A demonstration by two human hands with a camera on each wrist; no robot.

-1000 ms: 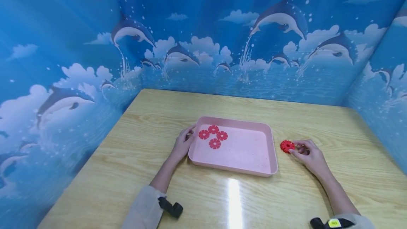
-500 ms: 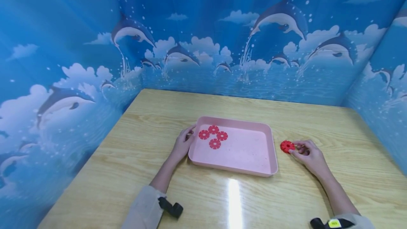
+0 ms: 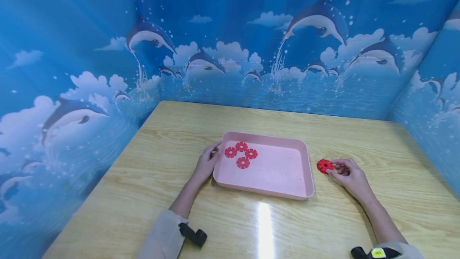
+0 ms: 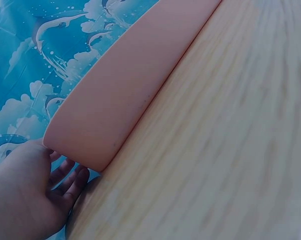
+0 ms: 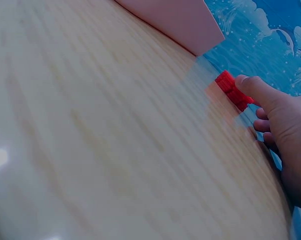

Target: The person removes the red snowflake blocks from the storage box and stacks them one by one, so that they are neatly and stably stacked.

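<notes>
A shallow pink tray (image 3: 273, 167) lies on the table, with several flat red notched discs (image 3: 242, 162) on the left part of its floor. My left hand (image 3: 207, 161) rests against the tray's left side, fingers loosely bent; in the left wrist view the hand (image 4: 28, 190) is beside the tray's corner (image 4: 90, 150), its contact partly hidden. To the right of the tray, my right hand (image 3: 351, 176) pinches a small stack of red notched discs (image 3: 325, 166) between thumb and fingers. Seen side-on in the right wrist view, the red stack (image 5: 233, 91) sits at table level under the thumb.
The light wood-grain table (image 3: 172, 131) reaches back to a blue dolphin-print curtain (image 3: 230, 31) at the rear and sides. A bright light reflection (image 3: 265, 227) shows in front of the tray. Black wrist cameras (image 3: 194, 235) are strapped to both sleeves.
</notes>
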